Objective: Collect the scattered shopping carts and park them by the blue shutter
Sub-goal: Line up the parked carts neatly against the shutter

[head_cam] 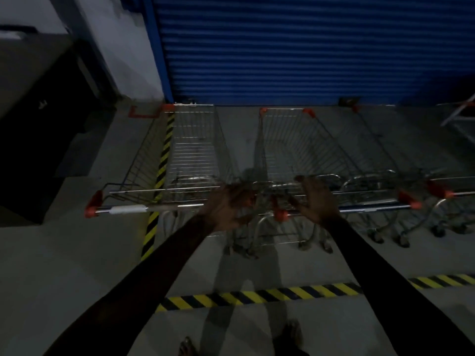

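Hands, left [232, 206] and right [314, 199], fingers spread, over cart handles [180, 207].

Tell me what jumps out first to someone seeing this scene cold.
The blue shutter fills the top of the view, the brightest thing in a dim space. Below it, shopping carts stand side by side, noses toward the shutter, with red-capped handles. Both hands, left hand and right hand, reach out at the handles, and yellow-black hazard tape crosses the floor nearer the person.
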A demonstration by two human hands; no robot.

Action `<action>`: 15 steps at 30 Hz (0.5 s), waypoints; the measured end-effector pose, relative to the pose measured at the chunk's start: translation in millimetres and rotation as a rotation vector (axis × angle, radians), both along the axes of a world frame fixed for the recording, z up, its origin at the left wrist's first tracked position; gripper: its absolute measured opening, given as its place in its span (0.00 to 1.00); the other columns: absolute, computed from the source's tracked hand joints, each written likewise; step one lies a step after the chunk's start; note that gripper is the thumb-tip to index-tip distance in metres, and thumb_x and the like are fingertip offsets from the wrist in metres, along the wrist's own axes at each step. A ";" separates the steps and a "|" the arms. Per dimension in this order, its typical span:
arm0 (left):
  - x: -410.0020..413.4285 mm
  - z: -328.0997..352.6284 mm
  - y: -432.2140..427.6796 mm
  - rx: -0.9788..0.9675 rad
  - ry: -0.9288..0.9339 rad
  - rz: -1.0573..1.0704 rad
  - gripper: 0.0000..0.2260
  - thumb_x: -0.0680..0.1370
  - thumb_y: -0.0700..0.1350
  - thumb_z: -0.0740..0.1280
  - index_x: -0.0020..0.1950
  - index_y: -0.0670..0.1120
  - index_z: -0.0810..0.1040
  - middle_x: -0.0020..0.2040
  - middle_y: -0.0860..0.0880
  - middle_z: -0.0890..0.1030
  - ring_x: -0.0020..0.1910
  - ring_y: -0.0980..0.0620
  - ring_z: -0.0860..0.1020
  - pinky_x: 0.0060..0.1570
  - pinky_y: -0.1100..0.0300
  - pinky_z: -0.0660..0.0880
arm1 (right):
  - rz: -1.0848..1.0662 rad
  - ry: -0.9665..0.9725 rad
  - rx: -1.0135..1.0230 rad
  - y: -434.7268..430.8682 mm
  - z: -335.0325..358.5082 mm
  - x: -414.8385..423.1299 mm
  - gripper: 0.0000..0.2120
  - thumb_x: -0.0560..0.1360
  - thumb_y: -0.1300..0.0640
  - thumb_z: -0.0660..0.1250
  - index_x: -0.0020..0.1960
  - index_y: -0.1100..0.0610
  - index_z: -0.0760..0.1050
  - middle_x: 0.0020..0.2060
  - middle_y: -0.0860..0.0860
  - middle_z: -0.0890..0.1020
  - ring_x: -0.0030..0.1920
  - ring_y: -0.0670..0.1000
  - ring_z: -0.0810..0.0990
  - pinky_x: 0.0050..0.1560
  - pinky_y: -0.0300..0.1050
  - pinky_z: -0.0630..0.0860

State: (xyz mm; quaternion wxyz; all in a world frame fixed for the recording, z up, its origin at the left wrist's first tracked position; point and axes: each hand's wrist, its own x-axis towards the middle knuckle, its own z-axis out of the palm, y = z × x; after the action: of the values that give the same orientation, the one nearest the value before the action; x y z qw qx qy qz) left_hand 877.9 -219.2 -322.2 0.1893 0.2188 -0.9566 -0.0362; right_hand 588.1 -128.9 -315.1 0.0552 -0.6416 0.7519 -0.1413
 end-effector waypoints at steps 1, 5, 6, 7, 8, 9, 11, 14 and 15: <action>-23.8 -2.2 8.9 -0.073 0.030 -0.065 0.24 0.75 0.58 0.69 0.64 0.43 0.79 0.60 0.42 0.80 0.56 0.39 0.79 0.55 0.47 0.76 | -0.036 -0.020 0.008 12.0 -4.3 -26.8 0.33 0.75 0.43 0.72 0.73 0.59 0.70 0.68 0.59 0.75 0.68 0.61 0.73 0.67 0.55 0.70; -119.6 -15.2 41.2 -0.171 -0.254 -0.137 0.33 0.72 0.66 0.68 0.71 0.48 0.75 0.67 0.45 0.77 0.64 0.43 0.76 0.60 0.49 0.72 | -0.092 -0.072 0.149 49.7 -14.7 -125.6 0.35 0.76 0.37 0.67 0.75 0.55 0.66 0.68 0.58 0.77 0.66 0.61 0.76 0.64 0.57 0.73; -143.1 -18.3 50.4 -0.131 -0.320 -0.100 0.35 0.72 0.67 0.66 0.74 0.50 0.71 0.70 0.46 0.74 0.67 0.44 0.73 0.62 0.49 0.70 | -0.062 -0.064 0.174 56.4 -15.9 -149.4 0.35 0.76 0.35 0.66 0.75 0.55 0.67 0.65 0.58 0.79 0.64 0.61 0.78 0.62 0.57 0.75; -164.7 -18.5 59.5 -0.048 -0.402 -0.025 0.36 0.73 0.69 0.64 0.76 0.51 0.67 0.73 0.47 0.71 0.70 0.45 0.70 0.64 0.47 0.68 | -0.025 -0.043 0.172 63.0 -17.0 -171.6 0.35 0.75 0.34 0.65 0.74 0.55 0.69 0.62 0.58 0.81 0.62 0.61 0.79 0.60 0.56 0.76; -185.4 -21.5 67.2 -0.010 -0.449 0.065 0.37 0.73 0.69 0.64 0.77 0.52 0.66 0.73 0.48 0.71 0.71 0.46 0.70 0.65 0.47 0.69 | 0.010 0.004 0.158 69.1 -16.6 -192.3 0.35 0.74 0.32 0.64 0.73 0.54 0.71 0.60 0.57 0.82 0.61 0.60 0.80 0.59 0.54 0.77; -204.0 -21.2 74.6 0.036 -0.477 0.165 0.37 0.71 0.70 0.65 0.75 0.52 0.69 0.70 0.48 0.75 0.68 0.48 0.74 0.62 0.49 0.71 | 0.046 0.068 0.147 73.0 -13.6 -212.9 0.35 0.74 0.30 0.61 0.71 0.52 0.73 0.59 0.56 0.83 0.59 0.59 0.81 0.58 0.53 0.77; -231.2 -21.8 84.8 0.149 -0.447 0.300 0.31 0.72 0.66 0.66 0.71 0.50 0.73 0.62 0.46 0.80 0.60 0.45 0.79 0.57 0.51 0.76 | 0.124 0.215 0.170 77.4 -12.3 -251.6 0.33 0.72 0.25 0.56 0.64 0.46 0.79 0.55 0.52 0.85 0.57 0.56 0.83 0.60 0.52 0.77; -248.3 -24.6 84.4 0.291 -0.416 0.472 0.25 0.74 0.63 0.62 0.65 0.50 0.76 0.56 0.43 0.82 0.57 0.39 0.81 0.55 0.48 0.77 | 0.193 0.431 0.373 66.3 -13.5 -292.6 0.35 0.70 0.22 0.56 0.58 0.47 0.82 0.57 0.50 0.84 0.59 0.54 0.82 0.61 0.48 0.74; -252.8 -26.6 79.6 0.267 -0.422 0.557 0.25 0.73 0.65 0.64 0.63 0.51 0.77 0.54 0.45 0.83 0.55 0.40 0.82 0.53 0.50 0.77 | 0.196 0.466 0.433 61.1 -16.1 -298.7 0.34 0.71 0.23 0.57 0.57 0.49 0.83 0.57 0.51 0.84 0.58 0.54 0.82 0.57 0.46 0.75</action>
State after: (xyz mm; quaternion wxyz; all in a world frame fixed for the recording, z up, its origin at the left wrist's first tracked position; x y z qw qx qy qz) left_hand 625.1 -139.7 -348.8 -0.0396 0.4959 -0.8652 -0.0622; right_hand 289.4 -67.7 -331.2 0.0301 -0.6992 0.6916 0.1786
